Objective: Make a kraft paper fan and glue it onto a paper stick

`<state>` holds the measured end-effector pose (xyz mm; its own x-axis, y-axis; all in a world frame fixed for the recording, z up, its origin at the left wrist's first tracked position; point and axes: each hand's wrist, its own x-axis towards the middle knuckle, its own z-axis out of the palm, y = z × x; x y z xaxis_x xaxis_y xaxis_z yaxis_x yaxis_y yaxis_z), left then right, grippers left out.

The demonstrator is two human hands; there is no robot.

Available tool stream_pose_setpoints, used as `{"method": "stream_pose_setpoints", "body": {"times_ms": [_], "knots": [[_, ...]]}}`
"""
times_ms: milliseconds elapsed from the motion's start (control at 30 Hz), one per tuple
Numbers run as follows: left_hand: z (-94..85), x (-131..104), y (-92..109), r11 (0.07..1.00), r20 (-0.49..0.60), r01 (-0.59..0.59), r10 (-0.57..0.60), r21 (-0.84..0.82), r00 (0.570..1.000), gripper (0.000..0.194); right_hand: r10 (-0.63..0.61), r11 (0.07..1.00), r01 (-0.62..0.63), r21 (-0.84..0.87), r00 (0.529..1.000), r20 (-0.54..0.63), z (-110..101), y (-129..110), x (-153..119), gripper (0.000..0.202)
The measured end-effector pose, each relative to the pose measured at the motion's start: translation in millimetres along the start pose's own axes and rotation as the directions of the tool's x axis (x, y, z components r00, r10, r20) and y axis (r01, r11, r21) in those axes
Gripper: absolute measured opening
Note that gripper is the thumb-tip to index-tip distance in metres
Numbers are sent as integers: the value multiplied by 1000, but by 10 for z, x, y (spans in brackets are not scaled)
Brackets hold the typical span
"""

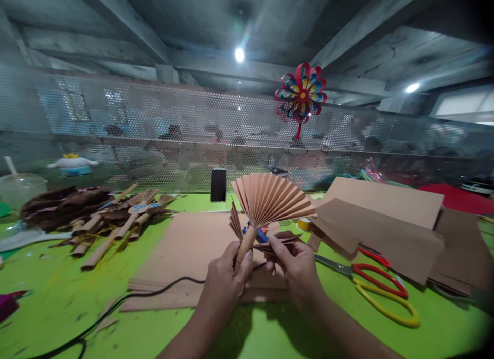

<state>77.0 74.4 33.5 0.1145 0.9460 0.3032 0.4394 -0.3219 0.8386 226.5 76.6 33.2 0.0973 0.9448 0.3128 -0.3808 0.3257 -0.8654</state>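
Note:
My left hand (230, 270) is wrapped round the rolled paper handle (246, 243) of a pleated brown paper fan (272, 198). The large fan spreads open above the handle, tilted to the right, and a smaller pleated piece (234, 221) stands at its left side. To the right of the handle, my right hand (295, 264) pinches a folded brown paper piece (287, 238) between thumb and fingers. Blue and red bits show behind the handle, too small to make out. A stack of brown paper sheets (181, 251) lies beneath both hands.
Scissors (353, 270) with red and yellow handles lie at right, beside brown sheets (382, 235). At left are rolled paper pieces (116, 233) and a black cable (154, 293). A phone (218, 185) stands before the perforated metal screen (173, 127).

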Motion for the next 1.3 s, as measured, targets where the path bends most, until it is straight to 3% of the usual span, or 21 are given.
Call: {"method": "stream_pose_setpoints", "body": {"times_ms": [400, 900, 1300], "knots": [[-6, 3, -12, 1000, -32, -16, 16, 15, 999, 26, -75, 990, 72, -121, 997, -16, 28, -46, 17, 28], [-6, 24, 15, 992, 6, -43, 42, 121, 999, 22, -25, 999, 24, -45, 999, -22, -16, 15, 75, 31], [6, 22, -80, 999, 23, -29, 28, 19, 999, 26, 41, 998, -44, 38, 997, 58, 22, -29, 45, 33]]}}
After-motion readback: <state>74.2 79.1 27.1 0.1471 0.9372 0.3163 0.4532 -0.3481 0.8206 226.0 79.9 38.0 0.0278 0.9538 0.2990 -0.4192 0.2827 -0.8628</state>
